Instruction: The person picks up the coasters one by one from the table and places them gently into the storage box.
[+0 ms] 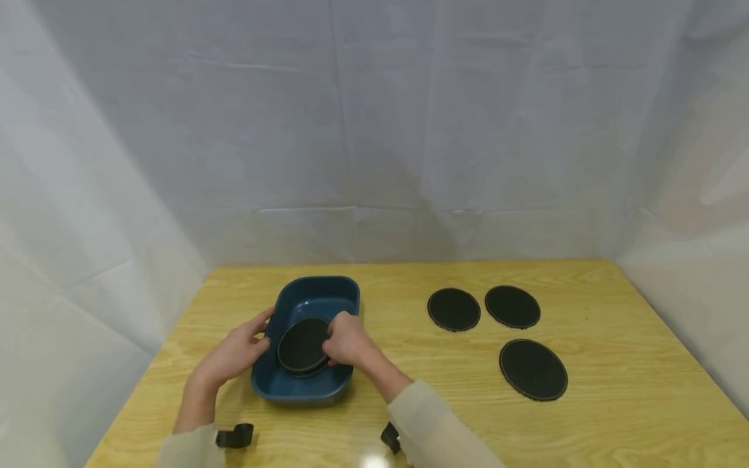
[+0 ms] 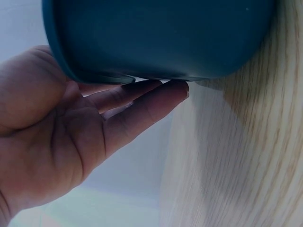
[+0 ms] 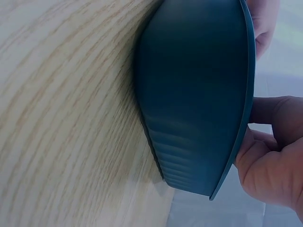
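A blue plastic basin [image 1: 304,396] with rounded corners stands on the left half of the wooden table. My left hand [image 1: 235,351] holds its left side, thumb over the rim and fingers against the outer wall; in the left wrist view these fingers [image 2: 142,111] reach along the wall. With curled fingers, my right hand [image 1: 349,339] pinches the right edge of a round black coaster [image 1: 301,344] inside the basin. Another dark round edge shows just beneath that coaster. From the right wrist view, the basin wall [image 3: 194,94] hides the coaster.
On the right half of the table [image 1: 398,364] lie three more round black coasters: one [image 1: 454,309] nearest the basin, one [image 1: 512,307] beside it, and one [image 1: 533,369] closer to me. White sheeting [image 1: 380,130] surrounds the table at the back and sides.
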Tool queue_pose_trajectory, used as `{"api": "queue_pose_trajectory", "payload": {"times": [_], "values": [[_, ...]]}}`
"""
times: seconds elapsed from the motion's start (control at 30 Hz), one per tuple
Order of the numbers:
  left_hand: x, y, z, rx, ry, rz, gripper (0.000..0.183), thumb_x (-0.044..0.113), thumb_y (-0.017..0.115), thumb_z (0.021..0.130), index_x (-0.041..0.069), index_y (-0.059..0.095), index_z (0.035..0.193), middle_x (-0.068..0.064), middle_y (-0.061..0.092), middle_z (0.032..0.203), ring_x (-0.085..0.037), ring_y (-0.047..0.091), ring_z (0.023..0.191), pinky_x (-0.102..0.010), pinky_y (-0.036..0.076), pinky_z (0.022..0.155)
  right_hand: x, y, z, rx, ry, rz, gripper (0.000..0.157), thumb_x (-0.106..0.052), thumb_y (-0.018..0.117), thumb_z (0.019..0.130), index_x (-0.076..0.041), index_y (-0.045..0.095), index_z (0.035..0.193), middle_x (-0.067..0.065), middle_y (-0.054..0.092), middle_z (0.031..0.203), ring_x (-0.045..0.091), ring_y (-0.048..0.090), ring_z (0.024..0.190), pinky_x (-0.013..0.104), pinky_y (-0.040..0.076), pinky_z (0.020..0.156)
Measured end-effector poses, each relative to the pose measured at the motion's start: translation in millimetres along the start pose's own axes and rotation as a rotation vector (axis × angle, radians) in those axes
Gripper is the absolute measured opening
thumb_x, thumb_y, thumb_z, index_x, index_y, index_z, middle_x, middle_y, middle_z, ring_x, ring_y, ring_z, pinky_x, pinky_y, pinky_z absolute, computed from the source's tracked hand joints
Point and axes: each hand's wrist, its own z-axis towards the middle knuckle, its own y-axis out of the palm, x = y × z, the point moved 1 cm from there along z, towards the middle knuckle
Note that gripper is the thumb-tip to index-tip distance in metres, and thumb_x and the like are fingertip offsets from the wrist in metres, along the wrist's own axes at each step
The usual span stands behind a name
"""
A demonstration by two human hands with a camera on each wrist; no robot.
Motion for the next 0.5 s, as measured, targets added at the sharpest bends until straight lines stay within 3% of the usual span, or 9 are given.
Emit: {"api": "queue_pose_trajectory", "payload": {"times": [0.13,0.33,0.5], "values": [[0.5,0.4,0.1,0.0,-0.001,-0.003,0.06,0.005,0.047,0.098,-0.006,0.026,0.154,-0.035,0.044,0.144,-0.049,0.048,0.128,-0.053,0.049,0.094,0.1,0.2,-1.4,0.021,-0.003,0.017,0.015,0.009,0.06,0.085,0.008,0.075,0.081,0.02,0.071,0.077,0.014,0.065,0.047,0.022,0.051,0.046],[1.8,-0.4,0.3,0.0,0.005,-0.007,0.06,0.005,0.047,0.098,-0.006,0.026,0.154,-0.036,0.043,0.144,-0.049,0.049,0.126,-0.054,0.049,0.093,0.2,-0.4,-1.9,0.036,-0.026,0.013,0.016,0.008,0.059,0.085,0.01,0.075,0.087,0.026,0.072,0.093,0.011,0.063,0.046,0.022,0.052,0.047],[1.4,-1.1,-0.8,-0.006,-0.003,-0.012,0.06,0.005,0.046,0.098,-0.006,0.025,0.154,-0.036,0.042,0.144,-0.05,0.051,0.124,-0.054,0.049,0.093,4.5,0.1,-1.7,0.027,-0.085,0.068,0.022,0.006,0.06,0.086,0.011,0.073,0.103,0.026,0.071,0.103,0.012,0.066,0.05,0.023,0.053,0.05]]}}
